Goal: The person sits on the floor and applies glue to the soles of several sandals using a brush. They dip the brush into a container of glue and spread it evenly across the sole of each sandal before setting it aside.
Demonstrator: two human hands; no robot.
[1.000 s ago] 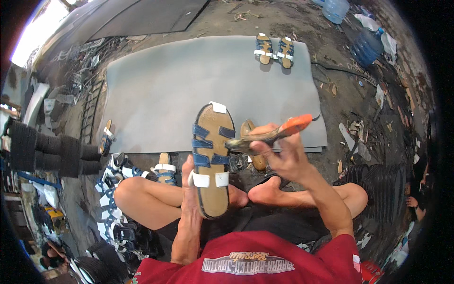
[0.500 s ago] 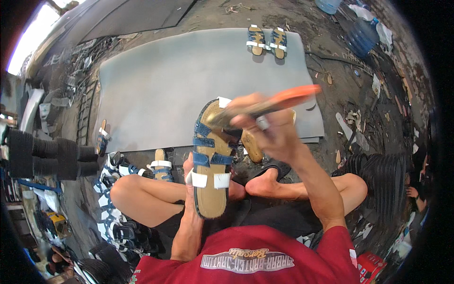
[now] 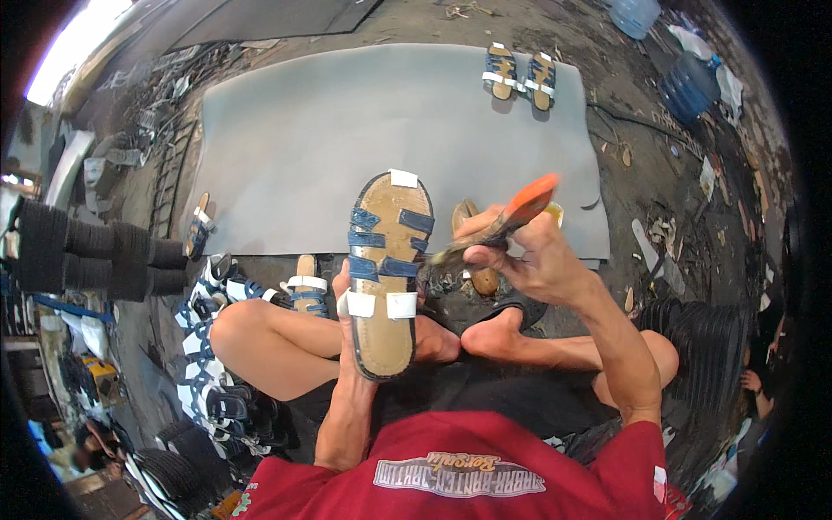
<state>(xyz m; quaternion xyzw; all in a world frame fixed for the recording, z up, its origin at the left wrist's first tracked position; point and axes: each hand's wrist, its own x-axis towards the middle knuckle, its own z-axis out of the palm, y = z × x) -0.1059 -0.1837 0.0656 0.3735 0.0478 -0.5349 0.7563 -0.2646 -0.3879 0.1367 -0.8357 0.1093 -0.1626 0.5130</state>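
Note:
My left hand [image 3: 341,286] is wrapped round a sandal [image 3: 386,338] from behind; most of the fingers are hidden. Its tan sole side faces up, with dark blue and white strap ends lying across the edges. To its right, my right hand [image 3: 548,264] grips a brush [image 3: 530,201] with a flat orange handle and a dark, stained lower part. The brush tip points left, close to the sandal's right edge; I cannot tell whether they touch. Behind that hand sits a tan, foot-shaped piece [image 3: 485,282], partly covered.
A large grey sheet [image 3: 295,130] lies ahead, with a pair of sandals [image 3: 520,78] at its far right. More blue-and-white sandals [image 3: 208,347] pile up by my left knee. Stacked black soles [image 3: 104,256] stand left, others [image 3: 702,355] right. Blue water jugs [image 3: 691,87] stand far right.
The brush has come off the upper part of the sandal's sole and moved down and right, beside its edge. The sandal has shifted slightly up in the view.

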